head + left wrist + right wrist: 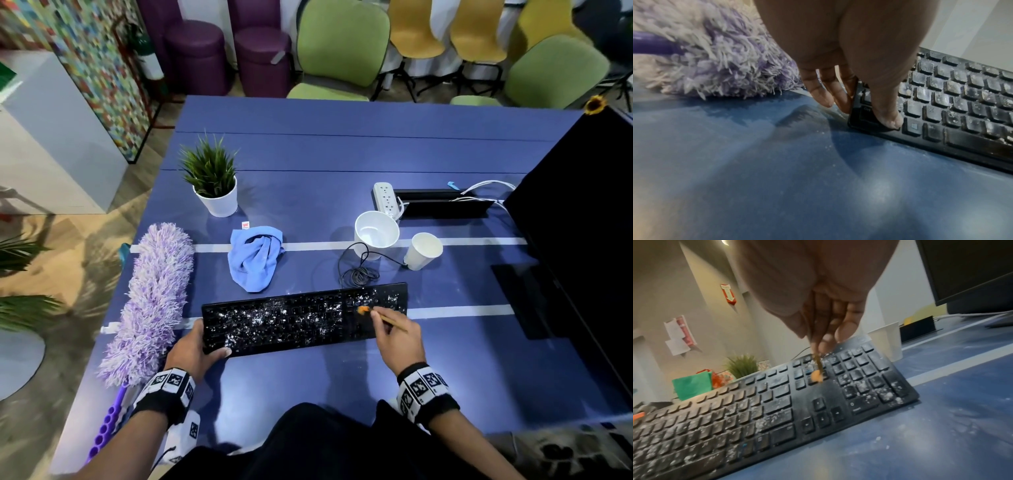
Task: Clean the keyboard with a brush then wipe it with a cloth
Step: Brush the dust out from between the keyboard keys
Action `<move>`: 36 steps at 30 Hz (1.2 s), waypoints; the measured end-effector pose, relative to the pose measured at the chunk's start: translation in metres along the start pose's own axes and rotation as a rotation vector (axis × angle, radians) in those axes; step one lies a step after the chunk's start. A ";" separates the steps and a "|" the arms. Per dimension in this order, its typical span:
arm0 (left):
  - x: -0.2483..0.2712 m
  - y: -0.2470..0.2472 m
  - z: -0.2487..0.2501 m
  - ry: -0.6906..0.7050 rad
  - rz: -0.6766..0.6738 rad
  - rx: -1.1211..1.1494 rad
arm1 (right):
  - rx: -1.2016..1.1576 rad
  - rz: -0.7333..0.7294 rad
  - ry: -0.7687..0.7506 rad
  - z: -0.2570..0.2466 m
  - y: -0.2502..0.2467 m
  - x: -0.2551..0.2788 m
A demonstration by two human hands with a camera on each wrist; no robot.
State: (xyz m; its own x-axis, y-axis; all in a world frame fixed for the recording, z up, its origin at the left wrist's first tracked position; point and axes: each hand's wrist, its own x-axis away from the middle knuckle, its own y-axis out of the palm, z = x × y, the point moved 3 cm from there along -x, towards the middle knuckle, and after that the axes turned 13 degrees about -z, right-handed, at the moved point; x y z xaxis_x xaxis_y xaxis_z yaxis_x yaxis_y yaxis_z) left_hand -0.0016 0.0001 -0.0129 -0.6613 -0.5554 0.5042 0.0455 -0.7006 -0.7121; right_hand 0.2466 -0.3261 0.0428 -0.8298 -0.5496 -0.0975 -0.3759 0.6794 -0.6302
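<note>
A black keyboard [305,318] dusted with white powder lies on the blue table [342,154]. My left hand [197,349] grips its near-left corner, thumb on the keys [888,113] and fingers along the left edge. My right hand [397,334] pinches a thin brush [380,315] with an orange tip; the tip [817,377] touches the keys between the main block and the number pad [869,378]. A crumpled blue cloth [255,258] lies on the table behind the keyboard.
A purple fluffy duster [150,301] lies left of the keyboard, close to my left hand. Behind are two white cups [376,233], a coiled cable [359,270], a power strip [385,198] and a potted plant [212,178]. A dark monitor [582,222] stands at right.
</note>
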 end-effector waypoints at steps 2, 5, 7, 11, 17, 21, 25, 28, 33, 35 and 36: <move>0.000 0.000 0.000 -0.002 -0.001 0.000 | 0.029 0.057 0.008 0.004 -0.003 0.000; 0.001 0.002 -0.001 0.004 0.007 0.011 | -0.032 -0.028 -0.077 -0.008 0.003 0.001; 0.002 0.002 -0.001 0.004 0.008 0.019 | -0.005 -0.045 -0.093 -0.010 0.005 0.002; 0.001 0.002 -0.002 0.011 0.012 0.034 | 0.080 0.038 0.177 0.014 -0.014 0.000; 0.000 0.003 -0.005 0.014 0.009 0.009 | 0.008 0.138 -0.058 -0.010 -0.038 -0.009; 0.000 0.004 -0.005 0.013 0.014 0.001 | 0.015 -0.012 -0.101 0.001 -0.025 -0.005; 0.000 0.004 -0.006 0.007 0.017 -0.002 | 0.120 -0.065 0.014 0.014 -0.020 0.003; 0.000 0.005 -0.005 0.010 0.021 -0.005 | 0.035 0.009 -0.127 0.000 -0.026 0.002; -0.003 0.005 -0.009 0.006 0.002 -0.009 | 0.111 -0.097 0.100 0.018 -0.016 -0.001; -0.002 0.005 -0.009 -0.006 0.009 -0.013 | 0.043 -0.017 0.018 0.009 -0.019 -0.003; -0.002 0.005 -0.008 -0.006 0.015 -0.015 | 0.011 0.030 -0.062 -0.001 -0.021 -0.003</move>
State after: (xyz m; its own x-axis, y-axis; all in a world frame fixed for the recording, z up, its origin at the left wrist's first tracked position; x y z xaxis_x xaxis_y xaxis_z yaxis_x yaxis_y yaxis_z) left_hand -0.0063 0.0009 -0.0215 -0.6564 -0.5683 0.4962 0.0437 -0.6853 -0.7269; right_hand 0.2567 -0.3377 0.0572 -0.8131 -0.5586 -0.1637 -0.3467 0.6906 -0.6348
